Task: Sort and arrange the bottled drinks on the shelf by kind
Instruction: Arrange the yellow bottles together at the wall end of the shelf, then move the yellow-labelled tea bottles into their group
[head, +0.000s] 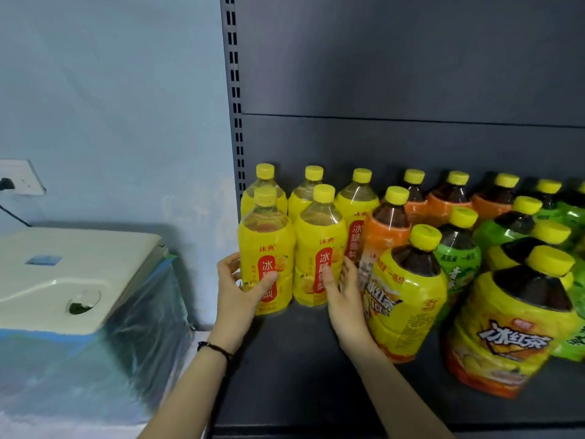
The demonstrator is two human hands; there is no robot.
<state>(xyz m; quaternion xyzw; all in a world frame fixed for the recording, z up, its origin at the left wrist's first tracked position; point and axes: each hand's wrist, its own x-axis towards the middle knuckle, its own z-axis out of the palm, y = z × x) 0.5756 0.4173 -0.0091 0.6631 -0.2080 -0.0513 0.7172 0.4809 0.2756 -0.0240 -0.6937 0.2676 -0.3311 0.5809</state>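
beside an iced-tea bottle (405,296), left hand (237,293) round corner pear bottle (266,245), right hand (343,299) round next pear bottle (318,245)

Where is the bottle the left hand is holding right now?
Head view: the yellow pear-drink bottle in the left hand stands front-left on the shelf, beside the slotted upright; the right hand grips its twin alongside.

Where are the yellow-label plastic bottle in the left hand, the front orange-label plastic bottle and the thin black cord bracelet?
yellow-label plastic bottle (266,240): head view, upper label.
orange-label plastic bottle (381,236): head view, top of label.
thin black cord bracelet (218,348): head view, cord over the left wrist.
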